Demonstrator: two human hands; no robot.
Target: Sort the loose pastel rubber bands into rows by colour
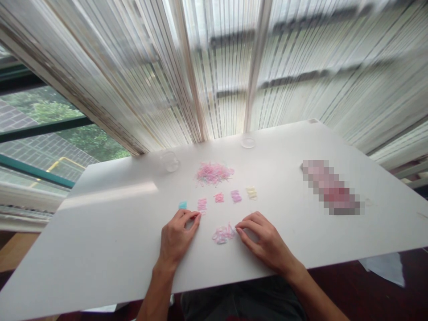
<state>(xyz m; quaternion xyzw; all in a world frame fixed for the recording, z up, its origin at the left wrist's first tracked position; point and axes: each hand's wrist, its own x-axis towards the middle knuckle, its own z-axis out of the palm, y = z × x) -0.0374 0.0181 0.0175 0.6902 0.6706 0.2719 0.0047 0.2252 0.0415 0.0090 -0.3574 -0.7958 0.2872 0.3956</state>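
My left hand (179, 234) is closed in a pinch, with a pink elastic band (202, 213) at the fingertips. It sits just below a neat pink group of bands (202, 203) and a blue group (182, 205). Thumb and forefinger of my right hand (262, 236) are pinched together at the right edge of a small loose pile of pastel elastic bands (222, 234). Whatever lies between those fingertips is too small to make out. Further right along the row are a coral-pink group (219, 197), a purple group (236, 196) and a pale yellow group (251, 192).
A larger heap of mixed pink bands (214, 173) lies behind the row on the white table (117, 249). Two clear round plastic pieces, a container (170, 161) and a lid (248, 142), stand near the back edge. A pixelated object (331, 187) lies at right. String curtains (227, 67) hang behind.
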